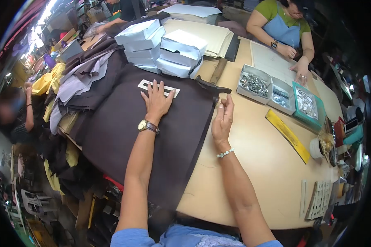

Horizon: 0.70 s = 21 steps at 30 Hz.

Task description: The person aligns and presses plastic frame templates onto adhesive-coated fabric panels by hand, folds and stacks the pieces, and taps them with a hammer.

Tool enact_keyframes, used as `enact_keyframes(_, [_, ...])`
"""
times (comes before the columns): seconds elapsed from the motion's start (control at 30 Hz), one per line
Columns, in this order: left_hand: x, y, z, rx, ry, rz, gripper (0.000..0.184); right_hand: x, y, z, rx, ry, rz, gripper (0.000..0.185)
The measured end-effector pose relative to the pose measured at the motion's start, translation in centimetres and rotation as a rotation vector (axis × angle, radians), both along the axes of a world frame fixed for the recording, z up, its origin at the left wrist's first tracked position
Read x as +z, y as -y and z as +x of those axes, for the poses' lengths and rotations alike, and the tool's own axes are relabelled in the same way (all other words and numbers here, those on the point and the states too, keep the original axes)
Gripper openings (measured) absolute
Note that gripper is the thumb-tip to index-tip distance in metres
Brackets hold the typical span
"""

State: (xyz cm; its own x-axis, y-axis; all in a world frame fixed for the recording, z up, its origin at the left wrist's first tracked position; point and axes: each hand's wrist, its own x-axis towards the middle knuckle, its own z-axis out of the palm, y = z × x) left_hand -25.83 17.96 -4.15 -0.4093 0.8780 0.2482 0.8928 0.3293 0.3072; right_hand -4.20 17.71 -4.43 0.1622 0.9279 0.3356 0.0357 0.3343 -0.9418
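Note:
A large piece of dark brown fabric [175,123] lies over the left part of the table. On it rests a white rectangular template [143,84] with a slot, partly covered by my left hand [157,99]. That hand lies flat with its fingers spread, pressing on the template. My right hand [224,119] is at the fabric's right edge, palm turned sideways, its fingers bent and close together. Whatever its fingertips hold is too small to make out. Just beyond them lies a hammer [218,72], its dark head over the fabric's far edge.
White boxes [179,47] are stacked beyond the fabric, with piled cloth [84,78] to the left. Trays of small metal parts [253,84] and a yellow strip [287,136] lie right. A co-worker [282,31] works across the table; other people are at the far left and back.

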Motion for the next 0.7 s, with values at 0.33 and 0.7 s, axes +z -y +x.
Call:
enact_keyframes(0.33, [-0.7,0.2,-0.6,-0.045,-0.128,-0.034,0.072,1.2,0.6,0.0,0.118,0.470,-0.001,0.061])
enact_keyframes(0.7, [0.4,0.3,0.1,-0.017,-0.022,-0.021,0.101,3.8,-0.9,-1.3,0.012,0.918,-0.143,0.086])
